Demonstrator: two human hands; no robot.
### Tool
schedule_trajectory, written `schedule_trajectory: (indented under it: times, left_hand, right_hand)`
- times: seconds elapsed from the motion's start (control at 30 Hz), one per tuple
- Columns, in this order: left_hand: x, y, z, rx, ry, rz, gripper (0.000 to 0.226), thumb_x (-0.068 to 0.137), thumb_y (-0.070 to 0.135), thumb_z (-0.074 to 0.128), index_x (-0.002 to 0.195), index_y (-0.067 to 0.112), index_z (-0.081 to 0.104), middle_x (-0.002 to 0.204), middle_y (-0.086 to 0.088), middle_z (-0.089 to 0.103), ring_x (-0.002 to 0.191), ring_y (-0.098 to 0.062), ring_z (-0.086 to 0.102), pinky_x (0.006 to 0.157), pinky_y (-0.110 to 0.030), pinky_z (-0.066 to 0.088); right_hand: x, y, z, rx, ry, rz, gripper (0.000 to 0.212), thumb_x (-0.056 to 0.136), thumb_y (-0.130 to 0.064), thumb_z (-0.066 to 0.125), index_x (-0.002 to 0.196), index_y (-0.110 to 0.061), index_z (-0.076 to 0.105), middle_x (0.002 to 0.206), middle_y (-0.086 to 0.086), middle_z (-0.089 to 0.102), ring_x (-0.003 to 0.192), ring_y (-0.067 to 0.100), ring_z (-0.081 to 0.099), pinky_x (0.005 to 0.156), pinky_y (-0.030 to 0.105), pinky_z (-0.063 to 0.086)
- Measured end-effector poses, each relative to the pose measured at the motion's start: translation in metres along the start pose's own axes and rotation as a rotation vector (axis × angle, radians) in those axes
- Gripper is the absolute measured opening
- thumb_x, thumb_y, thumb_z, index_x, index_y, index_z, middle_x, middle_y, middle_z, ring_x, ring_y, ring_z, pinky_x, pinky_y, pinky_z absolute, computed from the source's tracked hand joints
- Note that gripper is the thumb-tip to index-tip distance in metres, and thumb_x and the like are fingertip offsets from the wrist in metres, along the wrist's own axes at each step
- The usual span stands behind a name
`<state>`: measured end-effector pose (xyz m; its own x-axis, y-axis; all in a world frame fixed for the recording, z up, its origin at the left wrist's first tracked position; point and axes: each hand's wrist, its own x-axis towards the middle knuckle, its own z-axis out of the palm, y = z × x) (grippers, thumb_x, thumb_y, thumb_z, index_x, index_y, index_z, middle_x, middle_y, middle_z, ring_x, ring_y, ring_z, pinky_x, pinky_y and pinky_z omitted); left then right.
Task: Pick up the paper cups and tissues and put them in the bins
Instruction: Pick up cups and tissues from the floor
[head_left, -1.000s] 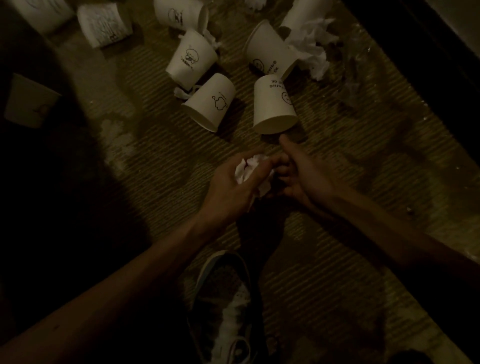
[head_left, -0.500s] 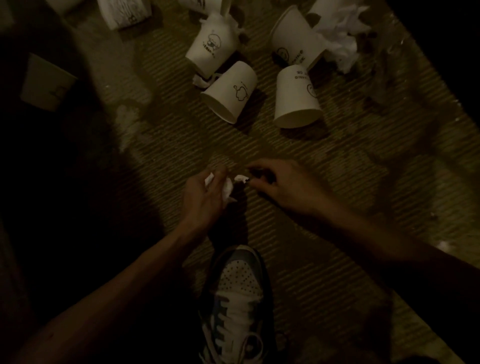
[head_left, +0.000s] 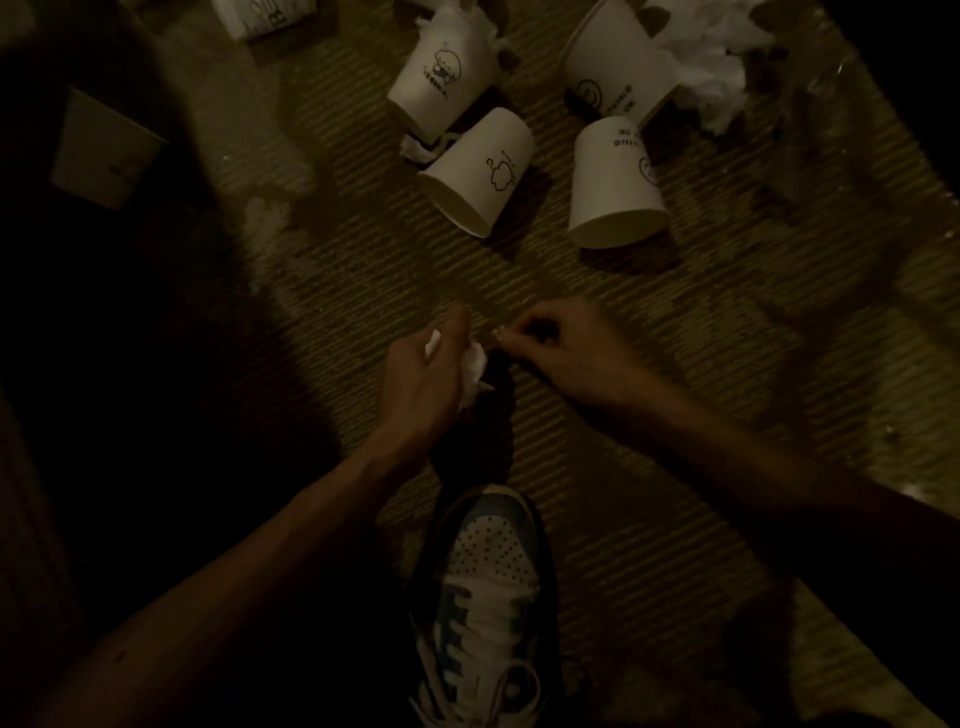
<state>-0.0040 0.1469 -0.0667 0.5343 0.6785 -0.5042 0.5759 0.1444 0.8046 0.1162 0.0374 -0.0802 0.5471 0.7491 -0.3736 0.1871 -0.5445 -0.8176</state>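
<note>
Dim ribbed carpet (head_left: 675, 338): left grip (head_left: 421, 379) curled round a crumpled tissue (head_left: 475, 364); right grip (head_left: 571, 353) pinching a small scrap (head_left: 501, 332) (white) just beside it; paper cups (head_left: 480, 171) lie tipped over beyond.

We see matt white paper cups (head_left: 480, 171), soft crumpled tissue (head_left: 474, 364), coarse ribbed carpet (head_left: 701, 322), smooth perforated sneaker toe (head_left: 491, 551), cloth laces (head_left: 485, 613).

Very dim here, with a murky yellow-green cast. Black shadow swallows the left side and top right corner. The paper cups (head_left: 483, 171) catch most light, slightly soft
</note>
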Motion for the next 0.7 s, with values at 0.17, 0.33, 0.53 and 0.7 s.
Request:
schedule_trajectory:
  times: [0.17, 0.33, 0.53, 0.7]
  left_hand:
    - [-0.001, 0.017, 0.009, -0.021, -0.14, -0.043, 0.061, 0.103, 0.051, 0.036, 0.05, 0.047, 0.068, 0.051, 0.024, 0.062, 0.049, 0.011, 0.059, 0.044, -0.007, 0.042]
    - [0.003, 0.027, 0.024, -0.049, -0.303, 0.012, 0.055, 0.104, 0.044, 0.039, 0.073, 0.014, 0.072, 0.06, -0.001, 0.069, 0.053, -0.013, 0.065, 0.046, -0.021, 0.049]
    - [0.014, 0.049, 0.039, -0.046, -0.403, 0.082, 0.042, 0.105, 0.03, 0.041, 0.074, 0.017, 0.065, 0.058, 0.001, 0.068, 0.051, -0.014, 0.064, 0.048, -0.025, 0.049]
    - [0.042, 0.082, 0.048, -0.017, -0.236, 0.123, 0.044, 0.106, 0.033, 0.04, 0.08, 0.007, 0.064, 0.067, -0.007, 0.066, 0.058, -0.015, 0.064, 0.054, -0.024, 0.049]
  right_hand:
    - [0.0, -0.007, -0.017, 0.365, -0.044, 0.046, 0.01, 0.088, -0.023, 0.07, 0.079, -0.022, 0.074, 0.076, -0.006, 0.074, 0.074, 0.004, 0.069, 0.066, 0.019, 0.052]
    - [-0.007, -0.009, -0.031, 0.365, -0.114, -0.004, 0.022, 0.089, -0.01, 0.068, 0.078, -0.028, 0.073, 0.076, -0.012, 0.074, 0.077, 0.001, 0.07, 0.069, 0.015, 0.053]
    - [-0.005, -0.01, -0.07, 0.4, 0.02, 0.111, 0.02, 0.088, -0.022, 0.07, 0.068, -0.026, 0.073, 0.065, -0.008, 0.071, 0.062, 0.003, 0.066, 0.061, 0.019, 0.053]
    - [0.014, -0.006, -0.108, 0.084, 0.505, 0.089, 0.022, 0.088, -0.039, 0.068, 0.1, -0.022, 0.065, 0.099, -0.006, 0.065, 0.088, 0.0, 0.061, 0.071, 0.016, 0.05]
